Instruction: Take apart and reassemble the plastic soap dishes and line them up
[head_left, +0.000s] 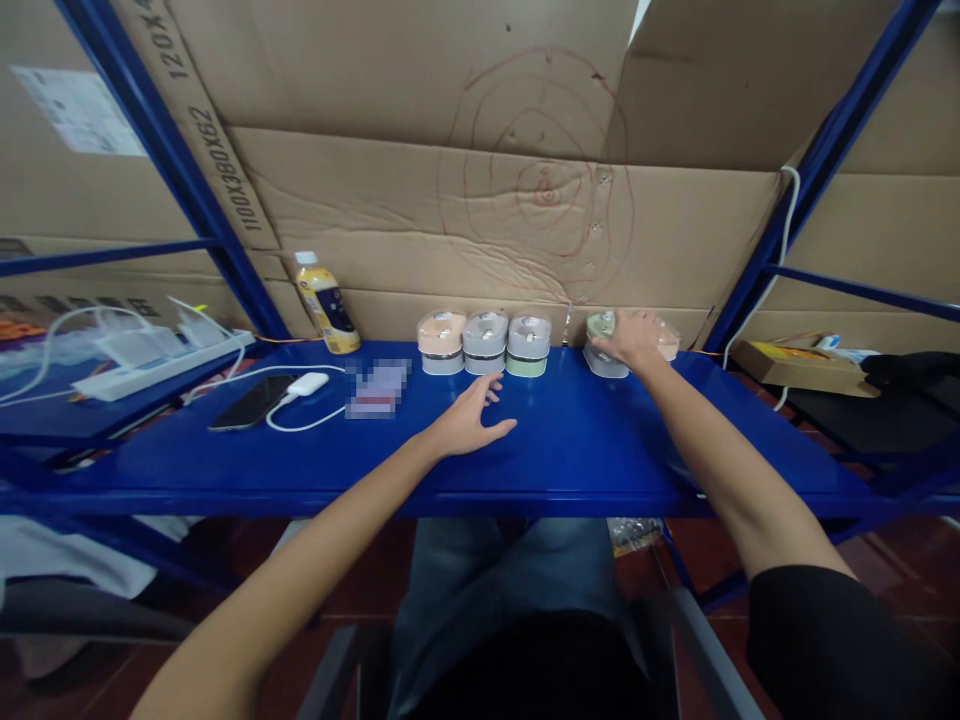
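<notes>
My left hand (471, 420) is held over the blue shelf, thumb and fingers apart, with nothing in it. Just beyond it stand three two-tier small containers with clear lids: a peach-topped one (442, 342), a grey one (484, 342) and a grey-over-green one (528, 345). Farther right, my right hand (636, 337) is closed over a green-topped container with a grey lower part (606, 363), thumb at its front. The hand hides part of that container and whatever lies beneath the palm. A peach container (667, 341) shows beyond the hand's right side.
On the blue shelf (570, 450), a yellow drink bottle (330, 305) stands at the back left. Near it are a black phone (251, 402), a white charger with cable (308, 384) and a blurred-out flat item (377, 388). Cardboard (360, 200) backs the shelf; blue posts flank it.
</notes>
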